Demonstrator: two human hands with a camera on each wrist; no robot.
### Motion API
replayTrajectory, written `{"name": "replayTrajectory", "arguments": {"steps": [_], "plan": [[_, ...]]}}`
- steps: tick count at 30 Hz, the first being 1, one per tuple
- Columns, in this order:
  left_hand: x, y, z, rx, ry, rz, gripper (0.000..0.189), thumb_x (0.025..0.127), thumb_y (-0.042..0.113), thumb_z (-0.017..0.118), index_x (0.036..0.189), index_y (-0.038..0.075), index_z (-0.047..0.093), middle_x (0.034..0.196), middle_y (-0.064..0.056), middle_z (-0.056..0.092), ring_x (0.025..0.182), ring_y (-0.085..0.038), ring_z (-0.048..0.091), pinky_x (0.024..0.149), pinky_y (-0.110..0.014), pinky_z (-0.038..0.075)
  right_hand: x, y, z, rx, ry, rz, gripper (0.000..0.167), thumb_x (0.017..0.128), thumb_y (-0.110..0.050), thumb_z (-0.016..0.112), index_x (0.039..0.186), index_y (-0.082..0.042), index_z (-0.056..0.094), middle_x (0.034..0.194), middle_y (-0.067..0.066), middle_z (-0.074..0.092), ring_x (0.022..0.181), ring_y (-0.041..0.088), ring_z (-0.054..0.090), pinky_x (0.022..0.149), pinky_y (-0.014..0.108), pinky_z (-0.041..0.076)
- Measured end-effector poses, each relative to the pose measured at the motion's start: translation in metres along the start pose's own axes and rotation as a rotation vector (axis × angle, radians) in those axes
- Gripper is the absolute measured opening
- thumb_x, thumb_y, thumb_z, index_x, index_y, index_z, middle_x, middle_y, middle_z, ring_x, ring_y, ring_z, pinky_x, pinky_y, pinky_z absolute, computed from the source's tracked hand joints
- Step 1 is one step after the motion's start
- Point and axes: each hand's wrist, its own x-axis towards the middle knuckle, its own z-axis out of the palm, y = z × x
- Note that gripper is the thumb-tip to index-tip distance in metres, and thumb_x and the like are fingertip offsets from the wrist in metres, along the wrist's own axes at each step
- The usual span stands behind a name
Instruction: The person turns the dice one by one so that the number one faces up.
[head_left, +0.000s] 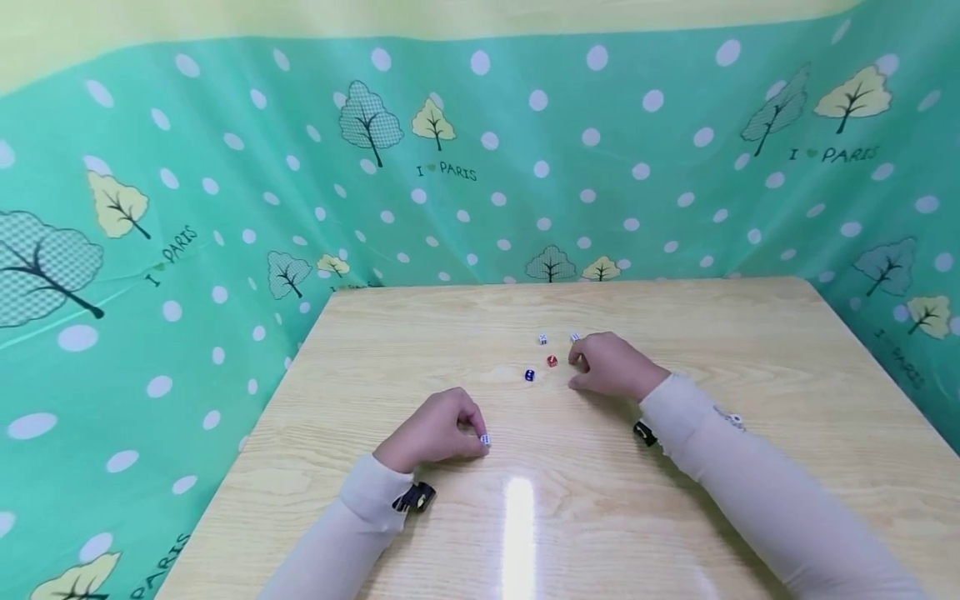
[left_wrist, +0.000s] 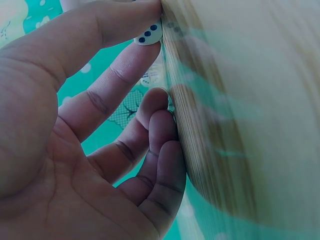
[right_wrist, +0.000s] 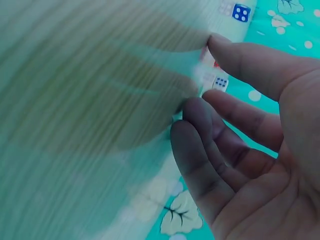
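Note:
My left hand [head_left: 438, 429] pinches a white die [head_left: 485, 439] with dark pips between thumb and index finger, low at the tabletop. In the left wrist view, part of that die [left_wrist: 149, 34] shows between the two fingertips. My right hand [head_left: 611, 365] rests on the table with its thumb and index finger apart and nothing between them. Just past its fingers lies a white die [head_left: 575, 337]. To its left are a red die [head_left: 552, 361], a blue die [head_left: 529, 375] and another white die [head_left: 542, 339].
The wooden table [head_left: 322, 400] has a green dotted curtain [head_left: 450, 225] along its back and sides. A small white item [head_left: 735, 420], too small to identify, shows beside the right sleeve. Black straps [head_left: 415, 497] sit at the wrists. Light reflects off the table's near part.

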Motion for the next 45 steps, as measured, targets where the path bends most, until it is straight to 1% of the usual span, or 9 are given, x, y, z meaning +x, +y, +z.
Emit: {"name": "replayTrajectory", "arguments": {"steps": [7,9,12,16,20,26,34,40,45], "plan": [[-0.001,0.001,0.003,0.017,-0.001,0.01,0.018,0.077,0.021,0.089,0.073,0.027,0.072,0.094,0.008,0.064,0.091,-0.016,0.056,0.08,-0.032,0.045,0.011,-0.012,0.011,0.031,0.035,0.012,0.04,0.091,-0.031,0.08,0.117,-0.001,0.072,0.065,-0.001,0.055,0.067,0.016,0.052,0.084,0.041,0.052],[-0.001,0.0,0.003,0.023,0.001,0.016,0.018,0.077,0.022,0.089,0.073,0.027,0.072,0.093,0.008,0.064,0.09,-0.016,0.056,0.079,-0.031,0.046,0.014,-0.016,0.011,0.031,0.045,0.013,0.038,0.092,-0.031,0.078,0.116,-0.002,0.072,0.067,-0.002,0.058,0.07,0.017,0.054,0.086,0.043,0.053],[-0.001,0.0,0.001,0.027,0.004,0.015,0.018,0.077,0.023,0.089,0.074,0.027,0.072,0.093,0.008,0.063,0.09,-0.015,0.056,0.079,-0.032,0.046,0.018,-0.02,0.01,0.021,0.062,0.011,0.033,0.092,-0.03,0.078,0.11,-0.003,0.074,0.076,-0.001,0.065,0.075,0.018,0.058,0.087,0.043,0.055],[0.0,-0.001,0.001,0.031,0.011,0.012,0.018,0.076,0.023,0.089,0.073,0.028,0.072,0.093,0.009,0.063,0.09,-0.014,0.056,0.079,-0.032,0.046,0.023,-0.021,0.01,0.007,0.076,0.01,0.02,0.092,-0.027,0.078,0.098,-0.009,0.076,0.085,-0.001,0.071,0.076,0.016,0.061,0.081,0.039,0.055],[0.001,-0.001,0.002,0.034,0.013,0.016,0.019,0.076,0.023,0.09,0.073,0.028,0.072,0.093,0.009,0.063,0.089,-0.013,0.056,0.08,-0.032,0.046,0.023,-0.019,0.01,0.006,0.074,0.02,0.011,0.092,-0.024,0.078,0.09,-0.013,0.076,0.084,-0.002,0.071,0.075,0.015,0.06,0.076,0.037,0.053],[0.0,0.0,0.002,0.022,0.009,0.015,0.018,0.076,0.022,0.089,0.073,0.027,0.072,0.094,0.007,0.064,0.09,-0.016,0.057,0.081,-0.033,0.046,0.016,-0.018,0.009,0.004,0.073,0.015,0.01,0.092,-0.022,0.078,0.088,-0.014,0.075,0.08,-0.003,0.068,0.073,0.015,0.058,0.075,0.035,0.052],[0.0,0.001,0.0,0.009,0.015,0.007,0.017,0.077,0.02,0.09,0.074,0.025,0.074,0.095,0.006,0.064,0.089,-0.017,0.057,0.078,-0.033,0.046,-0.015,-0.02,0.01,0.017,0.064,-0.019,0.009,0.091,-0.022,0.077,0.085,-0.016,0.074,0.073,-0.006,0.063,0.069,0.013,0.054,0.069,0.032,0.049],[0.001,0.0,0.001,0.008,0.007,0.025,0.017,0.077,0.02,0.089,0.074,0.025,0.073,0.095,0.005,0.064,0.09,-0.018,0.057,0.079,-0.032,0.046,-0.06,-0.021,0.011,0.014,0.048,-0.016,0.011,0.09,-0.021,0.079,0.081,-0.022,0.072,0.071,-0.011,0.061,0.065,0.009,0.052,0.064,0.028,0.046],[0.001,-0.001,0.001,0.011,0.005,0.014,0.018,0.078,0.022,0.089,0.074,0.026,0.073,0.095,0.007,0.063,0.09,-0.016,0.056,0.08,-0.033,0.046,-0.095,-0.023,0.01,0.009,0.032,-0.037,0.016,0.089,-0.022,0.08,0.078,-0.027,0.069,0.071,-0.016,0.059,0.064,0.005,0.05,0.063,0.025,0.044]]}}
